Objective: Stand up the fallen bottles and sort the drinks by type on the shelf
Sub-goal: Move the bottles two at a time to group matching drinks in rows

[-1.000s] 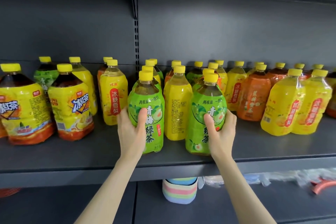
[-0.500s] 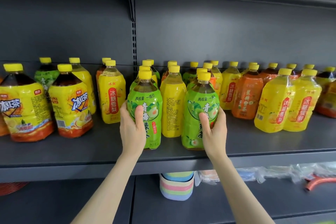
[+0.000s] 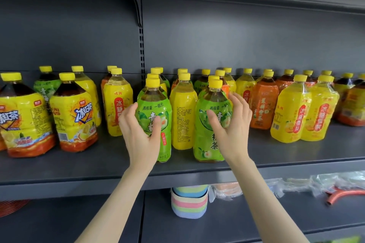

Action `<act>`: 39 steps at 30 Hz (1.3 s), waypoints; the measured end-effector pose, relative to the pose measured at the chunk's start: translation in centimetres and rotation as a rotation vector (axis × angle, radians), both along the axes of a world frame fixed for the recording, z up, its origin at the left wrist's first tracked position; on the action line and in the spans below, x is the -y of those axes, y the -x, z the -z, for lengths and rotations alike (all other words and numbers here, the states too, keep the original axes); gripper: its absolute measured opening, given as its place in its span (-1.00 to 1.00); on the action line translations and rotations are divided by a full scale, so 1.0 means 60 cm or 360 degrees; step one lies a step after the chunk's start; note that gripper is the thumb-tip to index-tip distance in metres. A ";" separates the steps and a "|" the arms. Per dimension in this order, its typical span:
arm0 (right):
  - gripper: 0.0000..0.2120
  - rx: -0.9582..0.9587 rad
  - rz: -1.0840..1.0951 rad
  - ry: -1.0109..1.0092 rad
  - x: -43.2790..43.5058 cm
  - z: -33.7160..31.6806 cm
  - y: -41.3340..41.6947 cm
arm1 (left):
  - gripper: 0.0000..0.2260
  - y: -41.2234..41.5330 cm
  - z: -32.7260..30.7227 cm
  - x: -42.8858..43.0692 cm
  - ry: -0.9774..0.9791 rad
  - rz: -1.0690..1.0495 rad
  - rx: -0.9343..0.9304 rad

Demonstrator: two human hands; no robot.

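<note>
A dark grey shelf (image 3: 83, 165) carries upright yellow-capped bottles (image 3: 260, 104) in rows from its front edge to its back.

A slotted upright (image 3: 141, 49) divides the grey back panel (image 3: 237, 41); a pastel-striped stack (image 3: 189, 203) sits on the lower shelf (image 3: 296, 218).

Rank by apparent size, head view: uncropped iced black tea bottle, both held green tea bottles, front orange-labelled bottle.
1. Iced black tea bottle, broadest.
2. Left green tea bottle and right green tea bottle: alike, unranked.
3. Orange-labelled bottle, farther back.
</note>
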State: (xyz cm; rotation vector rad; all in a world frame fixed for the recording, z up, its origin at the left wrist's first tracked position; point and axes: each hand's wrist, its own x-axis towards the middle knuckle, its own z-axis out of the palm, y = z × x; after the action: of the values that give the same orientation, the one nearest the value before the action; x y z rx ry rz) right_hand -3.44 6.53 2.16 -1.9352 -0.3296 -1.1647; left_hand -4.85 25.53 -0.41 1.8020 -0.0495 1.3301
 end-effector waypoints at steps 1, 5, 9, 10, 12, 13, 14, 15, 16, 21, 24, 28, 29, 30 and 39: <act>-0.46 0.0070 -0.0012 0.0052 -0.007 -0.018 0.001 | -0.48 -0.005 -0.008 0.000 0.0005 0.0002 -0.0018; -0.72 0.0129 -0.0270 0.0211 -0.050 -0.089 0.002 | -0.48 -0.020 -0.057 -0.011 0.0012 0.0030 -0.0036; -0.53 -0.0344 -0.0415 0.0285 -0.103 -0.151 -0.025 | -0.52 -0.043 -0.105 -0.028 -0.0108 0.0156 -0.0150; -0.48 -0.0488 -0.0446 0.0290 -0.112 -0.160 -0.037 | -0.53 -0.048 -0.109 -0.030 -0.0180 0.0178 -0.0184; -0.45 -0.0725 -0.0482 0.0273 -0.124 -0.168 -0.062 | -0.57 -0.054 -0.105 -0.034 -0.0311 0.0133 -0.0188; -0.47 -0.0818 -0.0485 0.0247 -0.127 -0.168 -0.073 | -0.60 -0.055 -0.101 -0.034 -0.0319 0.0096 -0.0163; -0.50 -0.0886 -0.0481 0.0205 -0.130 -0.167 -0.082 | -0.62 -0.055 -0.098 -0.034 -0.0299 0.0060 -0.0139; -0.54 -0.0926 -0.0468 0.0161 -0.133 -0.165 -0.089 | -0.63 -0.055 -0.095 -0.033 -0.0276 0.0020 -0.0117; -0.58 -0.0933 -0.0443 0.0133 -0.136 -0.162 -0.094 | -0.62 -0.054 -0.094 -0.032 -0.0261 -0.0015 -0.0098; -0.69 -0.0787 -0.0381 0.0038 -0.144 -0.151 -0.104 | -0.53 -0.055 -0.090 -0.030 -0.0234 -0.0055 -0.0043; -0.70 -0.0687 -0.0402 -0.0015 -0.143 -0.147 -0.100 | -0.54 -0.059 -0.087 -0.033 -0.0235 -0.0047 -0.0035; -0.58 -0.0406 -0.0363 -0.0089 -0.137 -0.157 -0.085 | -0.55 -0.059 -0.087 -0.034 -0.0252 -0.0043 -0.0050; -0.57 -0.0321 -0.0356 -0.0106 -0.135 -0.164 -0.079 | -0.55 -0.058 -0.088 -0.034 -0.0258 -0.0052 -0.0054; -0.56 -0.0237 -0.0355 -0.0117 -0.133 -0.173 -0.070 | -0.54 -0.057 -0.088 -0.033 -0.0264 -0.0063 -0.0056; -0.67 0.0470 -0.0424 -0.0434 -0.094 -0.246 0.023 | -0.37 -0.051 -0.091 -0.029 -0.0267 -0.0054 -0.0068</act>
State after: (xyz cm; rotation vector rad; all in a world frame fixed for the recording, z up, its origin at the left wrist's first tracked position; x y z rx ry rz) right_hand -4.81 12.19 16.90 -1.4368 -0.5379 -1.2450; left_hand -1.81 27.27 5.06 1.9792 -0.1105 1.3446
